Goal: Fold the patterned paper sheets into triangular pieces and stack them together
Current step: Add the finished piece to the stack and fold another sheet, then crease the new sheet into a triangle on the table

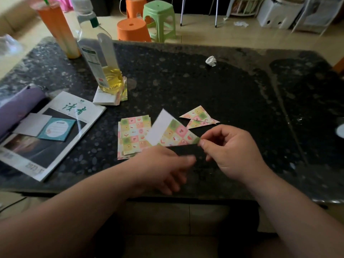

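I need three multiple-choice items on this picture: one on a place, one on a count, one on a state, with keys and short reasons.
1. The oil bottle stands on: A a plate; B a stack of paper; C the floor.
2. Folded triangles lying loose on the table: A none; B five; C two.
3. The sheet pinched by the right hand is: A partly folded, white back showing; B crumpled; C torn in two.
Key: 1 B, paper edges show under its base; 2 C, two overlapping triangles lie there; 3 A, a white strip shows beside the patterned flap.
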`<state>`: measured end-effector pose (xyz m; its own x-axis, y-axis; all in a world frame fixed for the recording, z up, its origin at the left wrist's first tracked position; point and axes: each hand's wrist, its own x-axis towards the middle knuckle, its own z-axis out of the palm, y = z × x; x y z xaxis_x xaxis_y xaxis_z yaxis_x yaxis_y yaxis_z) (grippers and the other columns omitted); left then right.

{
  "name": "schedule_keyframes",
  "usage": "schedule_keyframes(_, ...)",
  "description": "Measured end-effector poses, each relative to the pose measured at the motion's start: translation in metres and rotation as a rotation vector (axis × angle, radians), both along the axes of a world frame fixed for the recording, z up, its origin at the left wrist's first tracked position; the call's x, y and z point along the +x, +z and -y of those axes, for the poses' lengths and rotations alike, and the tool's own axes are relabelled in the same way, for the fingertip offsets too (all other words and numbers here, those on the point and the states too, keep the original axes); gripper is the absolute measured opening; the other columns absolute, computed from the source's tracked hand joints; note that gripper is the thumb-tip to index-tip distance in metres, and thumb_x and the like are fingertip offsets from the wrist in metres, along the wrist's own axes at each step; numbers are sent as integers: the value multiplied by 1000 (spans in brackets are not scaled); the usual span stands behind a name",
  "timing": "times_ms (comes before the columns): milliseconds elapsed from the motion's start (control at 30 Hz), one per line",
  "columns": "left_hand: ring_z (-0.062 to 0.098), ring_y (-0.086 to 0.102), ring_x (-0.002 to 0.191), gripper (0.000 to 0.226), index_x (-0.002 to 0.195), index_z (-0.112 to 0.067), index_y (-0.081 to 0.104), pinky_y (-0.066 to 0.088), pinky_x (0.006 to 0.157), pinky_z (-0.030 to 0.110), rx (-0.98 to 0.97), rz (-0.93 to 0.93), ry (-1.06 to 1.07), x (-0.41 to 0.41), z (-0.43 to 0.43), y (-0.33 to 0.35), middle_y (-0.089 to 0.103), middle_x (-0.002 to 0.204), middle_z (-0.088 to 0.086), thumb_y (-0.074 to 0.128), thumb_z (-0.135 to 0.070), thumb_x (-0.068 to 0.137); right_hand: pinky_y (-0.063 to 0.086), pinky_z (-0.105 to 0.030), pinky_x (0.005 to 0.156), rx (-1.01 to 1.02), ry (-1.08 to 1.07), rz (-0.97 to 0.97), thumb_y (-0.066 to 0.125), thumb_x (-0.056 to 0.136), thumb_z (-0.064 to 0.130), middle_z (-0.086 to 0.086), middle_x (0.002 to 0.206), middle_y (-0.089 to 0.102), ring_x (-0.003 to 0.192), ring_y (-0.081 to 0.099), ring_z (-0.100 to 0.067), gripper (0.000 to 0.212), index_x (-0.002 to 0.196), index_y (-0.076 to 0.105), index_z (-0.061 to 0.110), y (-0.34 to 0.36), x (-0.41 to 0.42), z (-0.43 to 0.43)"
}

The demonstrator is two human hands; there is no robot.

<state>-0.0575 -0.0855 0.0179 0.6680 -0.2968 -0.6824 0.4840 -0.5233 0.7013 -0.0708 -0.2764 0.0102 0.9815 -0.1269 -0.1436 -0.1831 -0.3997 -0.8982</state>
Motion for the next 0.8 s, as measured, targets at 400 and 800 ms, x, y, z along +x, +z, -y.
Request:
schedule_keyframes(400, 5, 66, 87, 62, 135, -28, 54, 55, 78, 26, 392, 356, -192, 19, 0, -50, 71, 98, -13, 81, -48, 83, 52, -21, 55, -194, 111, -430, 78, 90, 18, 5, 74, 75, 57, 67, -6, 7, 88, 75, 24, -36, 4, 29)
schedule_keyframes(800, 8, 51, 111, 15, 108, -38, 73, 48, 98, 32, 445, 634, -554, 1, 10, -52, 59, 113, -15, 62, -42, 99, 48, -15, 65, -411, 367, -216, 79, 86, 18, 14, 90, 66, 77, 62, -2, 21, 89, 69, 37, -47, -7, 43)
